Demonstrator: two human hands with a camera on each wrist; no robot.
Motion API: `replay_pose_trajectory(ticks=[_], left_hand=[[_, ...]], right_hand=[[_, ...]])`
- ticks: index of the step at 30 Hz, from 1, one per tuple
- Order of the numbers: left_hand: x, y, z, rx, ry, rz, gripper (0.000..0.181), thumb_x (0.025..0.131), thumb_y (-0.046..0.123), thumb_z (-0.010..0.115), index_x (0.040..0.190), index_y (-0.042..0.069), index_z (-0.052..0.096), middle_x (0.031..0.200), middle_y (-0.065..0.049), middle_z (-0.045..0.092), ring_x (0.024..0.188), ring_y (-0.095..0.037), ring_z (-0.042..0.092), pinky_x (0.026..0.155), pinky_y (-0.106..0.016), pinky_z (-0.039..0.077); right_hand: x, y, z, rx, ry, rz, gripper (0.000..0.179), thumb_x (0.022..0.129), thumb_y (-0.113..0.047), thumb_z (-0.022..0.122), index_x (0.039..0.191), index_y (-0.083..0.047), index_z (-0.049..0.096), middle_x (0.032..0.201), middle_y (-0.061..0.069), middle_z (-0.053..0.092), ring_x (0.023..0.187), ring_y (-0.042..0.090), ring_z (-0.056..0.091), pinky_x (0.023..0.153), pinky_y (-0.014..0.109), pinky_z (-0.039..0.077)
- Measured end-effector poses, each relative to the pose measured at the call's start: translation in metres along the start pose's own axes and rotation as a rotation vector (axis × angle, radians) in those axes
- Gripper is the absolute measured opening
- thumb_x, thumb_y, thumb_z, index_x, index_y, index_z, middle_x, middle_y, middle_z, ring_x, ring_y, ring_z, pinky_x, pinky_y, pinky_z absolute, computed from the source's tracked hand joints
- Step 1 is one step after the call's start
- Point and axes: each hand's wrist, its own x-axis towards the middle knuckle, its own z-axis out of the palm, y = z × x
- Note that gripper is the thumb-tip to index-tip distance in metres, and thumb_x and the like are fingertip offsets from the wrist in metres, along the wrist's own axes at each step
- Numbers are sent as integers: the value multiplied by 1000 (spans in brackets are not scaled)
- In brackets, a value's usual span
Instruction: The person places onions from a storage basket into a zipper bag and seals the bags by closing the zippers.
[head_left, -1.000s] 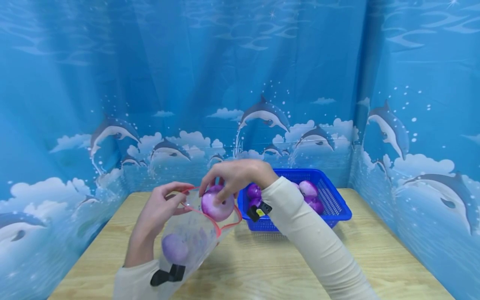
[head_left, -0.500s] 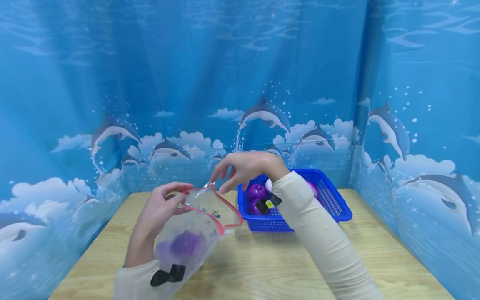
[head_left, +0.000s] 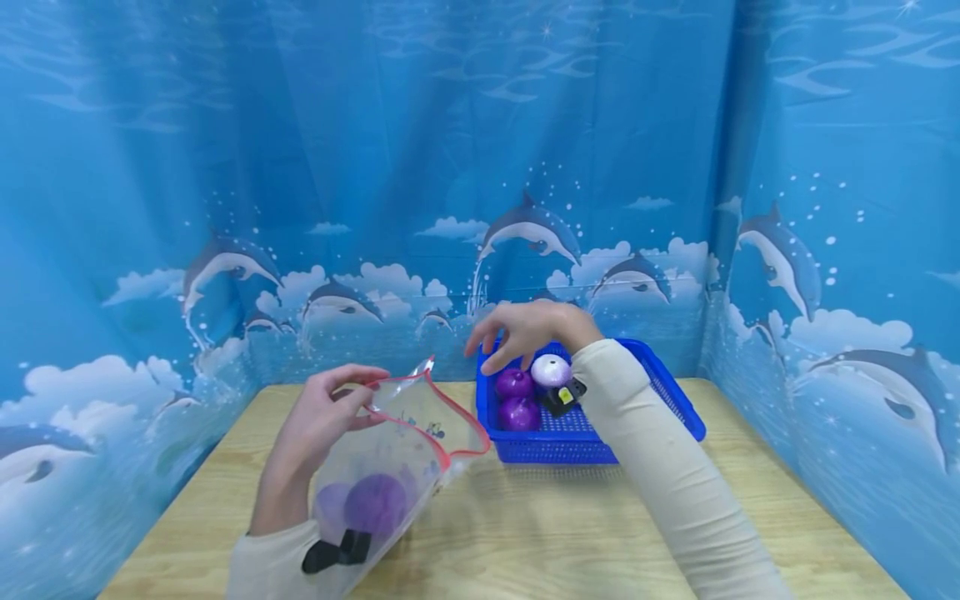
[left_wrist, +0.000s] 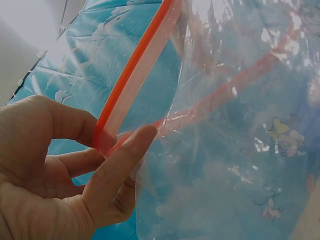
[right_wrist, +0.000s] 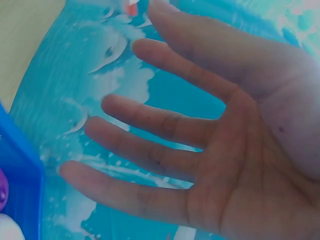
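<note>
My left hand (head_left: 322,417) pinches the corner of a clear zip bag (head_left: 420,450) between thumb and fingers, at its red zip edge (left_wrist: 135,65). The bag's mouth gapes toward the basket, and cartoon figures are printed on its film. Two purple balls or round fruits, one darker (head_left: 377,502) and one paler (head_left: 332,506), show blurred through the bag's lower part. My right hand (head_left: 521,329), fingers spread and holding nothing, hovers over the left end of a blue mesh basket (head_left: 675,408). Beneath it lie two glossy purple onion-like rounds (head_left: 519,414) and a white-and-purple one (head_left: 551,370).
A light wood table (head_left: 525,533) bears the basket at its back right. Blue dolphin-printed curtains (head_left: 420,167) close off the back and both sides. My right sleeve (head_left: 667,467) crosses in front of the basket and hides part of its inside.
My right hand let go of a pink-purple round in the bag's mouth; it dropped to the lower part beside the other. The hand then moved right, over the basket. My left hand stayed put.
</note>
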Motion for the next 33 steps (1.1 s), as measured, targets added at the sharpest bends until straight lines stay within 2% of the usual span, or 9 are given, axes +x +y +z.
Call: replay_pose_trajectory(ticks=[6, 12, 17, 25, 33], left_hand=[[0, -1, -1, -3, 0, 12, 36, 104, 5, 48, 138, 1, 61, 148, -20, 52, 95, -21, 69, 89, -33, 65], [0, -1, 0, 16, 7, 12, 36, 103, 7, 49, 137, 3, 62, 147, -18, 53, 113, -34, 66, 91, -36, 64], [0, 0, 1, 23, 10, 12, 36, 103, 6, 49, 137, 3, 62, 146, -18, 54, 123, -37, 62, 92, -38, 64], [0, 0, 1, 22, 10, -3, 37, 103, 6, 49, 137, 3, 62, 146, -18, 54, 122, -37, 62, 93, -38, 64], [0, 0, 1, 42, 19, -26, 36, 103, 9, 50, 137, 6, 63, 145, -17, 55, 122, -37, 63, 95, -39, 63]], right_hand=[[4, 19, 2, 23, -25, 37, 42, 98, -30, 71, 139, -26, 65, 142, 14, 61, 123, 27, 64, 81, 34, 66], [2, 35, 4, 39, -39, 57, 43, 98, -28, 71, 140, -23, 64, 141, 13, 62, 124, 28, 63, 78, 35, 67], [2, 49, 5, 47, -33, 81, 42, 97, -28, 72, 139, -23, 65, 141, 15, 61, 125, 29, 63, 76, 36, 67], [-2, 73, 9, 78, -51, 148, 40, 97, -26, 72, 137, -23, 66, 143, 18, 59, 131, 33, 58, 81, 39, 67], [-8, 96, 16, 114, -28, 248, 36, 96, -27, 73, 131, -26, 69, 137, 13, 61, 119, 29, 63, 80, 39, 67]])
